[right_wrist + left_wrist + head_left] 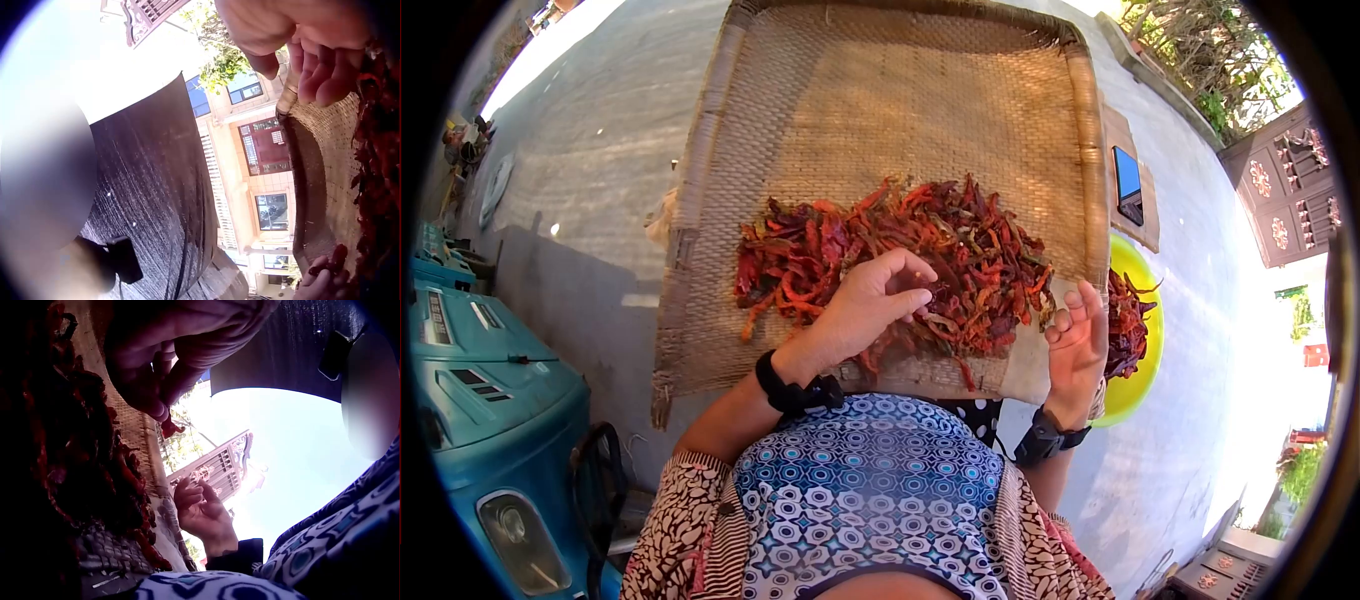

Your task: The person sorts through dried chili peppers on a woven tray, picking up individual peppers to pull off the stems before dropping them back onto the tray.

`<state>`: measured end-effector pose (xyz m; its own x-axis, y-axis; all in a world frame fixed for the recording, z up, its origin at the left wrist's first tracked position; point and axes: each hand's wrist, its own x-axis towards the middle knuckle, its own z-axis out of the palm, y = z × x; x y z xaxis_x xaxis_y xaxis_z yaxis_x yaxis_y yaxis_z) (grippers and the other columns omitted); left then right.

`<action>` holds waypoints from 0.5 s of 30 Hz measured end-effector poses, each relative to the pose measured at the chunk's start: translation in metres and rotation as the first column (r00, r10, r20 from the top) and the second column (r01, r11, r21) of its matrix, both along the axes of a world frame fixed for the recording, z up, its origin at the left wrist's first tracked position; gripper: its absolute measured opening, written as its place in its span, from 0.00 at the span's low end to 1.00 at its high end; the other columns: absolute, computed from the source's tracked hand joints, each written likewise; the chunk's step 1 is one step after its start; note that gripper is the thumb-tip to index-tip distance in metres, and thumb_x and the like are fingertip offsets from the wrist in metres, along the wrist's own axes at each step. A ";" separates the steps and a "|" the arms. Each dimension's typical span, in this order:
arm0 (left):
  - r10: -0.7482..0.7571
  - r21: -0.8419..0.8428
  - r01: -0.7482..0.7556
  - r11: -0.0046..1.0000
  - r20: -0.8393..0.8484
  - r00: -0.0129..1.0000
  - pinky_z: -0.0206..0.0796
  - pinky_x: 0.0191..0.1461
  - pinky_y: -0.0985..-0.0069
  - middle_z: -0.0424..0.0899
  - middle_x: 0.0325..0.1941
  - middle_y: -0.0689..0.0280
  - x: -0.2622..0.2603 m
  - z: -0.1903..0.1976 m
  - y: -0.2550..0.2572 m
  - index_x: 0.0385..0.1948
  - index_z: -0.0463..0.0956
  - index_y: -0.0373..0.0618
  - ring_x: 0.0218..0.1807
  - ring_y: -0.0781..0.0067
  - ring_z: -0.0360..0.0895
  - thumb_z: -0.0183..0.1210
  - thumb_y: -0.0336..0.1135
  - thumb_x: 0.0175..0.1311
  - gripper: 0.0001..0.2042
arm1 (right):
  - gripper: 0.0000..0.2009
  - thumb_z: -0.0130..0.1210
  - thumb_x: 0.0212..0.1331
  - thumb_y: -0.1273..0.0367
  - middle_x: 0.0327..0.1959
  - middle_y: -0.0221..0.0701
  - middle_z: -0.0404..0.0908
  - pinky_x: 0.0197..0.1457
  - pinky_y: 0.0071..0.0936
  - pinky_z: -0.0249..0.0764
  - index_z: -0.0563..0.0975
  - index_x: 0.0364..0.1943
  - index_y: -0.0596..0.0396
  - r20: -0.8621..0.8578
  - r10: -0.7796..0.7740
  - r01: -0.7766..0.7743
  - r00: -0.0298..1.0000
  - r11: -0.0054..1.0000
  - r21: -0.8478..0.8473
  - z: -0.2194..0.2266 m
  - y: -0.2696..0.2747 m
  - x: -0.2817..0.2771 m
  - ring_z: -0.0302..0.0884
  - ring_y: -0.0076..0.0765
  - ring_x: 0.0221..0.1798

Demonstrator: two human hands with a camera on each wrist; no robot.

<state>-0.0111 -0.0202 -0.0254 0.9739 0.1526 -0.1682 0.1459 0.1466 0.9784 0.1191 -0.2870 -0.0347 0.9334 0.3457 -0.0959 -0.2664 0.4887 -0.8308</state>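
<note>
A heap of dried red chili peppers lies on the near half of a woven tray. Above the heap's near side is my left hand. In the left wrist view its thumb and fingers pinch a small dried chili; the right wrist view also shows a dark red chili at those fingers. My right hand is raised at the tray's right edge, palm showing and fingers loosely bent, with nothing in it. Right beside it is a yellow-green basin with more red chilies.
A phone lies on a flat board to the right of the tray. At left stands a teal vehicle. Concrete ground surrounds the tray, and a brown ornamental gate stands far right.
</note>
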 end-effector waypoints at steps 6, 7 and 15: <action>0.024 0.039 -0.027 0.999 0.073 0.997 0.70 0.36 0.84 0.81 0.33 0.68 0.001 -0.005 -0.004 0.39 0.75 0.41 0.32 0.83 0.77 0.59 0.30 0.65 0.06 | 0.10 0.52 0.67 0.67 0.30 0.27 0.78 0.32 0.16 0.70 0.74 0.47 0.58 0.084 0.553 -0.383 0.829 0.670 -0.636 0.022 0.079 -0.048 0.73 0.17 0.29; 0.005 0.010 -0.006 1.000 0.052 0.999 0.70 0.36 0.84 0.81 0.33 0.69 0.001 -0.004 -0.002 0.40 0.75 0.41 0.32 0.83 0.77 0.59 0.30 0.65 0.06 | 0.09 0.52 0.67 0.68 0.30 0.27 0.78 0.32 0.16 0.70 0.74 0.45 0.58 0.082 0.557 -0.401 0.826 0.684 -0.610 0.017 0.082 -0.048 0.73 0.17 0.28; 0.141 0.151 -0.141 0.978 0.013 0.990 0.68 0.32 0.85 0.78 0.38 0.69 -0.006 0.004 0.022 0.48 0.73 0.39 0.29 0.85 0.73 0.57 0.34 0.68 0.12 | 0.07 0.53 0.67 0.68 0.30 0.27 0.78 0.31 0.15 0.69 0.73 0.42 0.56 0.069 0.385 -0.298 0.920 0.805 -0.513 0.019 0.062 -0.033 0.73 0.18 0.27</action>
<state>-0.0172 0.0023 -0.0218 0.9412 0.3117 -0.1305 0.1323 0.0155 0.9911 0.0865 -0.2253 -0.0155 0.7804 0.5943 -0.1945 -0.1806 -0.0837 -0.9800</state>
